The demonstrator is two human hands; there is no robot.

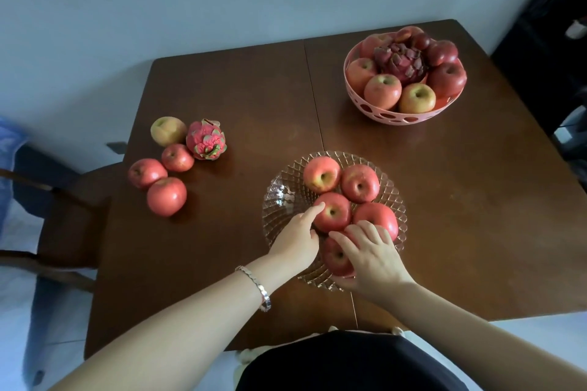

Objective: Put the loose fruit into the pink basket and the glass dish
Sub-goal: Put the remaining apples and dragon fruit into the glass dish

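The brown counter fills the view, and both bare arms reach in over its near edge. Well off to the left of the left hand, a dark wooden chair sits at the counter's side. Far ahead of the right hand and out to its right stands the pink basket, heaped with red and yellow-red apples around a dark dragon fruit.

Right under both hands is the glass dish, with five apples in it. The right hand is curled over the nearest apple, fingers spread across its top and thumb tucked at its near side, so it has a grip on that one. The left hand holds nothing: its index finger is stretched out, tip touching the middle apple just ahead of it, thumb close beside. Three more apples lie beyond the two hands, touching one another in the dish.

The loose fruit is well to the left of the left hand and a little ahead of it, all bunched together: a pink dragon fruit, a yellow-green fruit beside it, and three red apples nearer in. A silver bracelet rides on the left wrist
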